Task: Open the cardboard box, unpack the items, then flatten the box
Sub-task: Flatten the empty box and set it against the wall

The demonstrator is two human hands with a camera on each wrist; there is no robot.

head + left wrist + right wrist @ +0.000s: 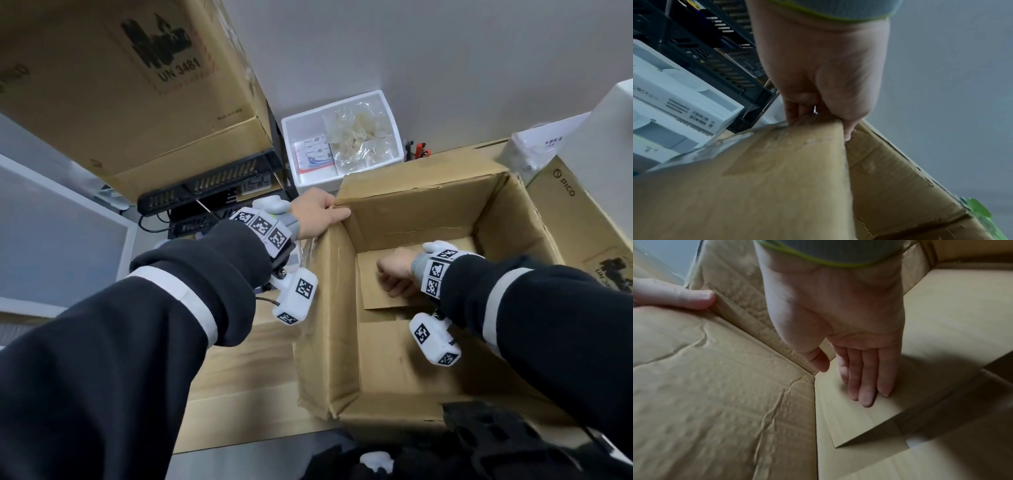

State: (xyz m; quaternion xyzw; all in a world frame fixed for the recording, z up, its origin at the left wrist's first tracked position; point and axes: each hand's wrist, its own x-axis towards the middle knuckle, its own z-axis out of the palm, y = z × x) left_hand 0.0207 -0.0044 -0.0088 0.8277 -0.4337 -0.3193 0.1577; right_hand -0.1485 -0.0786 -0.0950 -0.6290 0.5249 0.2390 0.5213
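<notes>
The creased, open-topped cardboard box (404,212) is sitting upright; the left hand (317,216) is gripping its corner, and the right hand (394,270), fingers straight, is pressing a bottom flap (859,423) inside.

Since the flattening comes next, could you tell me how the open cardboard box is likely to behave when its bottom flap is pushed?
The cardboard box looks soft rather than stiff: its walls are creased and wrinkled, so they should fold readily. The bottom flap already sits raised at one edge under the right hand, so it will probably give way. With nothing visible inside, the box may slide unless the left hand holds its corner.
</notes>
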